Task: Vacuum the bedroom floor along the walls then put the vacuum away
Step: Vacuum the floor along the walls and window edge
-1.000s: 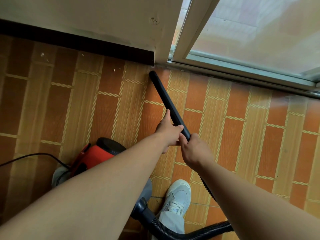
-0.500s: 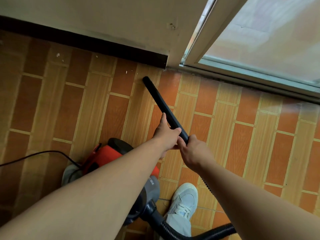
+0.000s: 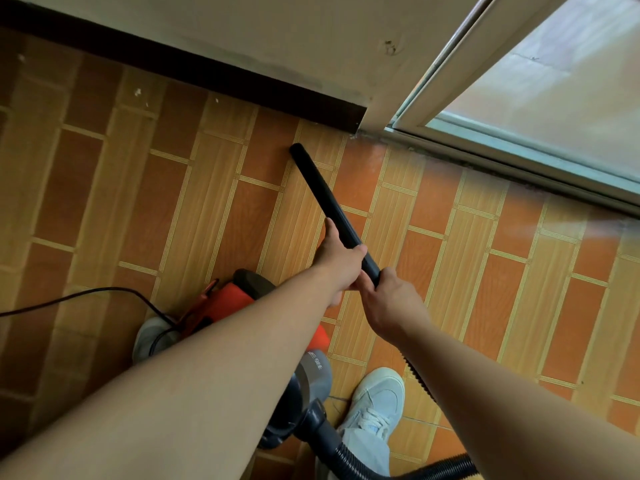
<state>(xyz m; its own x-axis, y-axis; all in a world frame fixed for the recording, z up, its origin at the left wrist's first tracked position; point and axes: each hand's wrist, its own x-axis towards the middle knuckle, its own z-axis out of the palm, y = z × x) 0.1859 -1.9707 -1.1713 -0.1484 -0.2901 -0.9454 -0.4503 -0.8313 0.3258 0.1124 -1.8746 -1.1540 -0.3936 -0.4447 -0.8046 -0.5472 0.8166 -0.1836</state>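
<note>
Both hands are clamped on the black wand [image 3: 325, 195] of the vacuum. The left hand [image 3: 341, 259] wraps its fingers round it, with the thumb lying along its side. The right hand [image 3: 388, 299] sits just behind at 5 o'clock, touching the left, and curls round the wand's lower end.

From the hands the wand runs toward 11 o'clock. Its tip is on or just above the tiled floor [image 3: 138, 202]; the angle makes it hard to say which. The tip is near the dark skirting board [image 3: 207, 74] and short of the corner at 1 o'clock, where the wall [image 3: 277, 29] meets the sliding door track [image 3: 502, 161].

The red and grey vacuum body [image 3: 228, 303] sits on the floor at 7 o'clock from the hands, partly hidden by the left forearm. Its black power cord [image 3: 86, 294] trails off toward 9 o'clock. The ribbed hose [image 3: 349, 455] leaves the body at 6 o'clock, curves past a pale shoe [image 3: 381, 396], and passes under the right forearm.
</note>
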